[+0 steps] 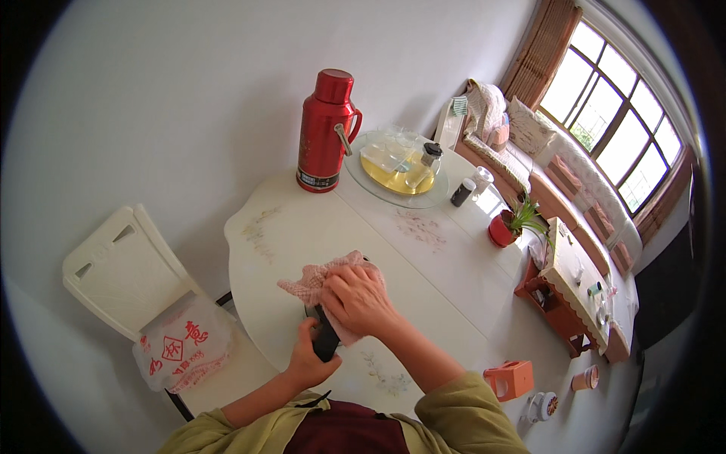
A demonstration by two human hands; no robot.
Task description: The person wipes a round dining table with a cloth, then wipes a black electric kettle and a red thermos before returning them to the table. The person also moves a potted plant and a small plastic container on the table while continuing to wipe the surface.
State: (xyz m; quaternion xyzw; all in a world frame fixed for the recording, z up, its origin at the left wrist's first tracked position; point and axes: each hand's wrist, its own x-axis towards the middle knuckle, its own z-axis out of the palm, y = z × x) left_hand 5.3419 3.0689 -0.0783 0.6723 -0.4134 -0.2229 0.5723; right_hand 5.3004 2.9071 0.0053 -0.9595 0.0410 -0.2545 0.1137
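My left hand (311,356) grips the black handle (325,339) of an object that is mostly hidden, perhaps a kettle. A pink textured cloth (311,282) covers much of that object. On top of it, my right hand (358,299) presses the cloth down with bent fingers. A small dark part of the object shows past the cloth's upper edge. Both hands are over the near part of a white table (261,306) with printed flower patterns.
At the table's wall side stands a red thermos flask (326,136). Beside it, a glass turntable (437,196) carries a yellow tray (391,184) with glassware. A dark-bodied jar (463,193) and a red-potted plant (501,228) stand farther right. A white chair (127,267) holds a plastic bag (184,346).
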